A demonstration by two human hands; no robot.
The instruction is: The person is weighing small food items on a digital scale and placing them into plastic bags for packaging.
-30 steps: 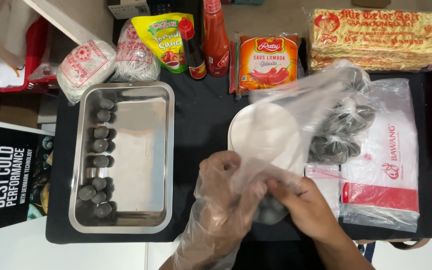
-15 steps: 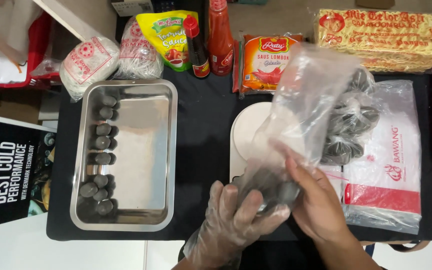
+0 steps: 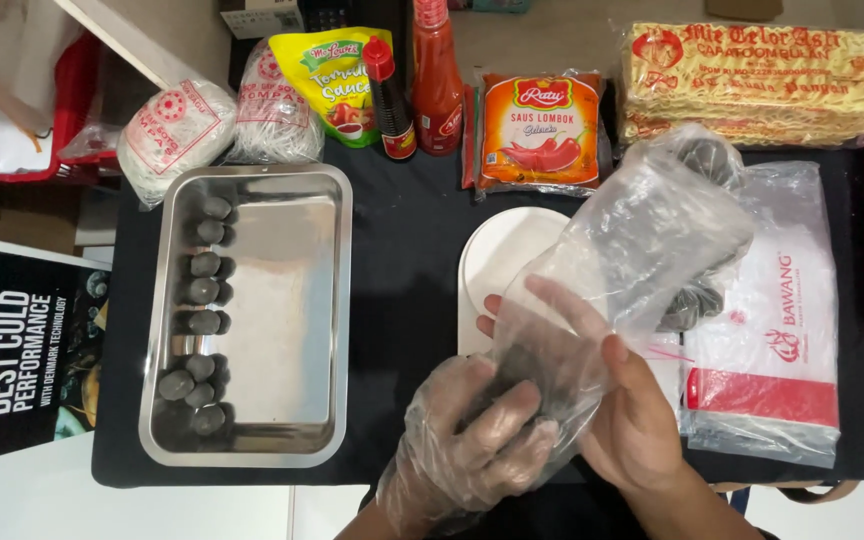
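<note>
Black cloth covers the table [image 3: 407, 300], which sits on a pale floor showing along the near edge. Over its near middle both hands hold a crumpled clear plastic bag [image 3: 622, 270] with dark round pieces inside, some bunched low between the hands and more near its far end. That bag slants from the hands up toward the far right, its film wrinkled and shiny. Wearing a thin clear plastic glove, the left hand [image 3: 477, 440] has its fingers curled around the bag's lower end. Bare, the right hand [image 3: 622, 420] cups the bag from beneath and the right, fingers spread along the film. Behind the bag lies a round white plate [image 3: 497, 265], partly hidden. Left of the hands, a rectangular steel tray [image 3: 297, 300] holds a column of dark balls [image 3: 202, 320] along its left wall; its remaining floor is bare. Between tray and plate runs a strip of open cloth. At the far edge stand a red sauce bottle [image 3: 437, 75] and an orange sauce packet [image 3: 540, 130].
</note>
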